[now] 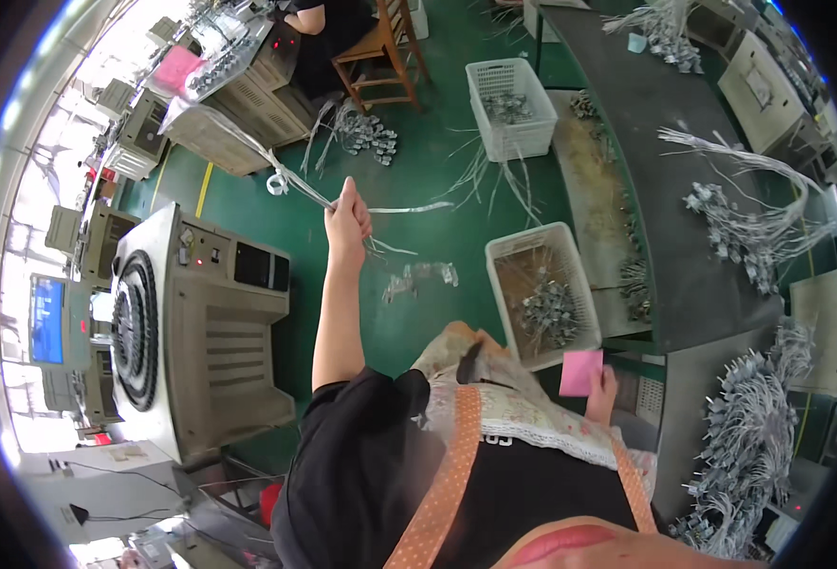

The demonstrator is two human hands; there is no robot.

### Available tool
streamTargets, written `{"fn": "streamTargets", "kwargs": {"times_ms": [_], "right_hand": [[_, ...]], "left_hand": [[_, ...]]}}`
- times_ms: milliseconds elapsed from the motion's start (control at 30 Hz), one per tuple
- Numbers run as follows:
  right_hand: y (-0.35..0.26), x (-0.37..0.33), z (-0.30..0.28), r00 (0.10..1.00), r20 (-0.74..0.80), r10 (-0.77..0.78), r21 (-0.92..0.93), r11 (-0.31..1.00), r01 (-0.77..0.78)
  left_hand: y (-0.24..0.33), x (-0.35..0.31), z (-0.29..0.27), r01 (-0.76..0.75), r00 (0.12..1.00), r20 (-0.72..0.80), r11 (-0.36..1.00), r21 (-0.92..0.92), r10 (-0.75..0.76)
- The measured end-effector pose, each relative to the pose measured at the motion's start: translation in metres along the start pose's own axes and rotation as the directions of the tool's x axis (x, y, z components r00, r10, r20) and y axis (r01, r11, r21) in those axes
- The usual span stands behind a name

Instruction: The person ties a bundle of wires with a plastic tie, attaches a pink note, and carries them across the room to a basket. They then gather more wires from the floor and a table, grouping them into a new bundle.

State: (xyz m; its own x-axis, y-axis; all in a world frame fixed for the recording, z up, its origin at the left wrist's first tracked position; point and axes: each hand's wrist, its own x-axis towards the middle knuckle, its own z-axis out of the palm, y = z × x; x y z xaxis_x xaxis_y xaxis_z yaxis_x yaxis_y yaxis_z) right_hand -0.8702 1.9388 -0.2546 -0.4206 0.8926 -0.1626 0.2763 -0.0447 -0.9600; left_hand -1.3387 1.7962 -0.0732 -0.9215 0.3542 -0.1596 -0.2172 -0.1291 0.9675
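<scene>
1. Silver-grey wire bundle [300,182]: the longest thing in hand, its long axis slanting from the upper left, in front of a beige cabinet [219,142], down to the left hand [349,220].
2. White perforated crate [578,270]: the nearer of 2, apart from the bundle, to the right of the left hand and closer to the body; it holds wired connectors [550,313].
3. Left hand: on an outstretched arm, fingers curled closed around the bundle; loose wire tails [409,210] stick out on its right side.
4. Right hand [605,394]: well apart from the bundle, low beside the body, fingers gripping a pink square card [581,373] by its right edge; I cannot tell how the thumb sits.
5. White ring [277,183]: at the bundle, up and left of the left fist.
</scene>
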Motion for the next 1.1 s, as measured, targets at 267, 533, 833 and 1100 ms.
{"fn": "streamTargets", "kwargs": {"times_ms": [267,533,833,1100], "right_hand": [[-0.047,0.168,0.173,0.999,-0.006,-0.052,-0.256,0.965,0.049],[-0.078,0.347,0.361,0.990,-0.084,-0.115,-0.085,0.990,0.108],[-0.233,0.519,0.471,0.954,-0.111,-0.278,-0.241,0.939,0.245],[-0.224,0.669,0.539,0.930,-0.331,-0.162,-0.192,0.976,0.102]], "left_hand": [[0.076,0.171,-0.016,-0.115,0.983,0.150,0.993,0.036,0.108],[0.146,0.354,0.037,-0.116,0.929,0.360,0.992,0.052,0.090],[0.194,0.562,0.128,-0.064,0.770,0.631,0.995,-0.071,0.094],[0.234,0.798,0.265,0.107,0.585,0.810,0.984,-0.143,0.054]]}}
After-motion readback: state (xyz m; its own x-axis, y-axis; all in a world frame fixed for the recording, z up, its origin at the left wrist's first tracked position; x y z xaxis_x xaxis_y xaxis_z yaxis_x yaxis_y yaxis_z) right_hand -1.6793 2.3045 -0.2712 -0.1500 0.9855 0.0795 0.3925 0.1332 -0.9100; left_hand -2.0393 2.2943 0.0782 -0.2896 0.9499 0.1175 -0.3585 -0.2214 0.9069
